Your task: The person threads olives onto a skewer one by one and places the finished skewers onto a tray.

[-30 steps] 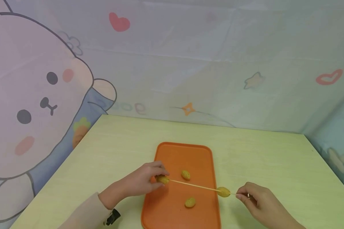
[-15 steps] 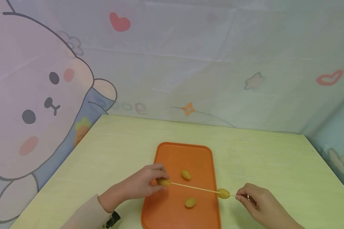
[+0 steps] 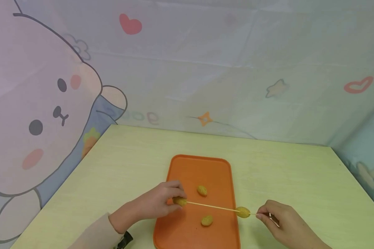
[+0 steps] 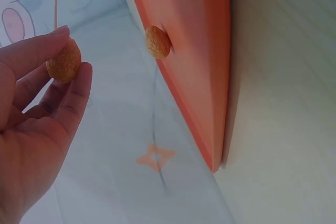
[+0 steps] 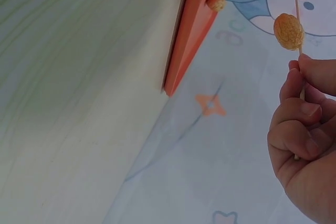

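A thin wooden skewer (image 3: 210, 206) spans above the orange tray (image 3: 202, 166), nearly level in the head view. My right hand (image 3: 286, 221) pinches its right end between thumb and forefinger. Just left of those fingertips, a golden-brown, wrinkled oval food ball (image 3: 243, 212) is threaded on the stick. At the opposite end, my left hand (image 3: 157, 202) pinches a second such ball (image 4: 64, 64) with thumb and fingers, at the skewer's tip; how deep the tip sits in it is hidden. Two more balls lie apart on the tray, a farther one (image 3: 202, 190) and a nearer one (image 3: 206, 220).
The tray rests on a pale yellow-green table (image 3: 286, 173), running to the front edge of the view. Behind the table hangs a printed cloth (image 3: 205, 52) with a cartoon bear. A black object (image 3: 124, 239) shows beneath the left sleeve.
My left hand and its ball have shifted slightly right and toward the front. The skewer's left end has dropped a little with them. My right hand has barely moved.
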`<state>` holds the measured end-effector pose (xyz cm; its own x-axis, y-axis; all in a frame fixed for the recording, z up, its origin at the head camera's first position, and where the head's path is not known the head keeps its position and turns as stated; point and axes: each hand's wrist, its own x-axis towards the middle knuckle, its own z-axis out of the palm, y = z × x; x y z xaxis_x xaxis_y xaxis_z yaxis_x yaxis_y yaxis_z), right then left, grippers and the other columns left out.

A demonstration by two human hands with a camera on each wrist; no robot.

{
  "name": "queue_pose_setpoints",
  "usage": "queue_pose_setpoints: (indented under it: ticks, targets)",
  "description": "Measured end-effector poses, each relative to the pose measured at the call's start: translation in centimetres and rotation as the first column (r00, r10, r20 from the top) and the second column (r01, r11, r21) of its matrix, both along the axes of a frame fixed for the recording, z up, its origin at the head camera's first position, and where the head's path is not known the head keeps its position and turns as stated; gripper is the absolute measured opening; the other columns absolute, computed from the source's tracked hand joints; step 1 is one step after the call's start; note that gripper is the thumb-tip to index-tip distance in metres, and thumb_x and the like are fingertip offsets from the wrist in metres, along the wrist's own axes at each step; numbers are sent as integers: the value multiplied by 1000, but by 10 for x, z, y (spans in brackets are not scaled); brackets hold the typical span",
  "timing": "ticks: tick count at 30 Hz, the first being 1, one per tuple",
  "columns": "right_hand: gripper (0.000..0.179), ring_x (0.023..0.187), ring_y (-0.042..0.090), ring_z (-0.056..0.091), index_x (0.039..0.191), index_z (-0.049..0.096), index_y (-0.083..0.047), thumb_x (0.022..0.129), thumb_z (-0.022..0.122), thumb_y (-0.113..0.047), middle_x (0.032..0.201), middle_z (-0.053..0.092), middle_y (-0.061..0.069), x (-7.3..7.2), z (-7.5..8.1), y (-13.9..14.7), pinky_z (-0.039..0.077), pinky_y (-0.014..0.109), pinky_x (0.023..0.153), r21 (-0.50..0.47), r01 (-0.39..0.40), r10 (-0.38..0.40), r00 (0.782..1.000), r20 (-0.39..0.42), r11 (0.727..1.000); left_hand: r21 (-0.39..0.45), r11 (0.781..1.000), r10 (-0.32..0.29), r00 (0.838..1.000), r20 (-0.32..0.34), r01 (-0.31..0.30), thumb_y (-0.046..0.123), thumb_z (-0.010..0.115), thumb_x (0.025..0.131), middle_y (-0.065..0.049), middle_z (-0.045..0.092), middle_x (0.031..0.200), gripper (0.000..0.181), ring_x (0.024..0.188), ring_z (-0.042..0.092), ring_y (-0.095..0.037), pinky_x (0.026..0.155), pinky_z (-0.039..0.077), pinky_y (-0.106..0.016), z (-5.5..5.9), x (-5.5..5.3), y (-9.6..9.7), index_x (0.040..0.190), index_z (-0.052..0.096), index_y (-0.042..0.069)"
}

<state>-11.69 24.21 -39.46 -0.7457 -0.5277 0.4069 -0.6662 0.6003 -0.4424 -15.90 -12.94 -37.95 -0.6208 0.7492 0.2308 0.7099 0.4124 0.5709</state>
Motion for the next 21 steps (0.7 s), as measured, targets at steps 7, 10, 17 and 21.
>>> queue_pose_setpoints:
  ticks: [7, 10, 17, 21]
  targets:
    - [25, 63, -7, 41, 88, 63, -23, 85, 70, 0, 78, 53, -20, 0, 1, -1, 39, 13, 51, -11, -25, 24, 1000, -16, 1000, 1, 1000, -17, 999, -34, 17, -1, 74, 82, 2, 54, 93, 17, 82, 53, -3, 75, 51, -18, 3, 3, 4, 98, 70, 3]
    - [27, 63, -8, 41, 88, 62, -24, 84, 70, 1, 78, 53, -20, 0, 1, -1, 38, 11, 51, -19, -38, 38, 999, -31, 999, -4, 1000, -24, 999, -46, 24, -1, 74, 82, 2, 54, 93, 16, 82, 54, -3, 75, 51, -17, 3, 4, 5, 98, 70, 3]
    - [31, 63, -8, 41, 87, 62, -25, 80, 72, 4, 77, 52, -21, -1, 1, -2, 35, 6, 53, -32, -51, 48, 996, -76, 998, -32, 999, -26, 999, -25, 25, 1, 73, 83, 3, 53, 94, 16, 82, 53, -1, 74, 50, -14, 5, 6, 8, 99, 71, 2]
    - [30, 63, -8, 41, 86, 63, -24, 80, 73, 3, 77, 52, -21, 0, 1, -3, 35, 7, 53, -31, -47, 44, 996, -79, 998, -49, 999, -19, 1000, -18, 19, 2, 73, 84, 3, 53, 93, 15, 81, 52, -2, 75, 50, -16, 7, 7, 10, 99, 71, 2]
